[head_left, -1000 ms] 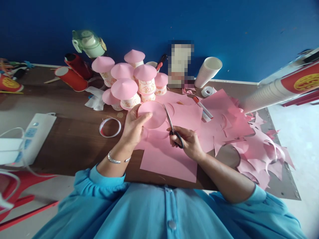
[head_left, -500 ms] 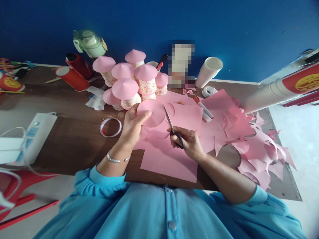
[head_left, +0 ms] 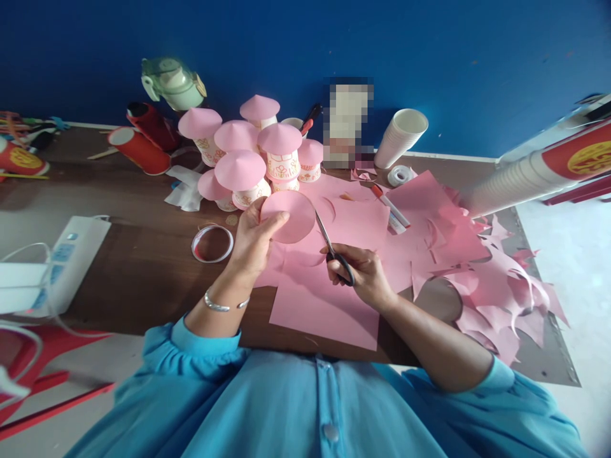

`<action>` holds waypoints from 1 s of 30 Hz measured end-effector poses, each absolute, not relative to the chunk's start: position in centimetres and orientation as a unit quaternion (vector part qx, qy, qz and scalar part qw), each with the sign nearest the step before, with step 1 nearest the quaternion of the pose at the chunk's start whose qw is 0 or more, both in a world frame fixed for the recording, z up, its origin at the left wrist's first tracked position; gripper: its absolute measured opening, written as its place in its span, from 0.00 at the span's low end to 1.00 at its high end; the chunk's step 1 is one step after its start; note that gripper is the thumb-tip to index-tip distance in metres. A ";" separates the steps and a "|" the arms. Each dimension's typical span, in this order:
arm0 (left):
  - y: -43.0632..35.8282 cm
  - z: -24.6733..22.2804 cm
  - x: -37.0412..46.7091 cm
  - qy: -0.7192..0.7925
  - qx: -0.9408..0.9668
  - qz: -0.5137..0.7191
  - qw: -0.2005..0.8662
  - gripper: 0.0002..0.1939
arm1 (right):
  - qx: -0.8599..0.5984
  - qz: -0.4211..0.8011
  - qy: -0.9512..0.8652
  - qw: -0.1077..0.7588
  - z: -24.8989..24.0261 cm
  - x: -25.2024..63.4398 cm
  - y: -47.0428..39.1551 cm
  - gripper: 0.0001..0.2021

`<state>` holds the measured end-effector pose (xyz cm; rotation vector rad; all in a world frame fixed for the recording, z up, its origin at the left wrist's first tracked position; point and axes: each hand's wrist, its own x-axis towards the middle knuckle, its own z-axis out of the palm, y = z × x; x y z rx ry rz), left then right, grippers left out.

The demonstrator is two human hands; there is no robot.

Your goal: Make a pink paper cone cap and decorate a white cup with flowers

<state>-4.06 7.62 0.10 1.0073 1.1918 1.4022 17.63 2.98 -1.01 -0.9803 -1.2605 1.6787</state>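
Note:
My left hand (head_left: 254,240) pinches a round pink paper disc (head_left: 293,219) by its left edge, thumb lying on top. In my right hand (head_left: 361,272) is a pair of scissors (head_left: 326,233) with black handles, its blades pointing up and left beside the disc's right edge. The blades look closed or nearly so; whether they touch the paper I cannot tell. Under both hands lie pink paper sheets (head_left: 329,312). Just beyond the disc stand several decorated paper cups (head_left: 283,164) topped with pink paper cones (head_left: 240,169).
A roll of tape (head_left: 212,259) lies left of my left hand, with a white power strip (head_left: 71,254) farther left. Pink scraps (head_left: 501,299) pile up at the right. Stacked white cups (head_left: 400,137), a marker (head_left: 391,210) and a green-lidded bottle (head_left: 174,86) are toward the blue wall.
The disc has shifted very slightly left, and the scissors' tip sits a little farther from its edge. Both hands keep their hold; otherwise almost nothing differs.

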 end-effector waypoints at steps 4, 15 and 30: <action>7.6 -0.2 -4.3 0.490 0.435 0.579 0.485 0.12 | -0.392 0.668 -0.488 0.403 -1.0 17.5 3.0 0.21; 7.6 -0.7 -4.6 0.473 0.462 0.595 0.456 0.11 | -0.385 0.673 -0.445 0.448 -2.9 17.7 3.6 0.21; 7.1 0.1 -4.1 0.496 0.461 0.564 0.472 0.12 | -0.385 0.651 -0.517 0.401 -2.1 17.6 3.3 0.26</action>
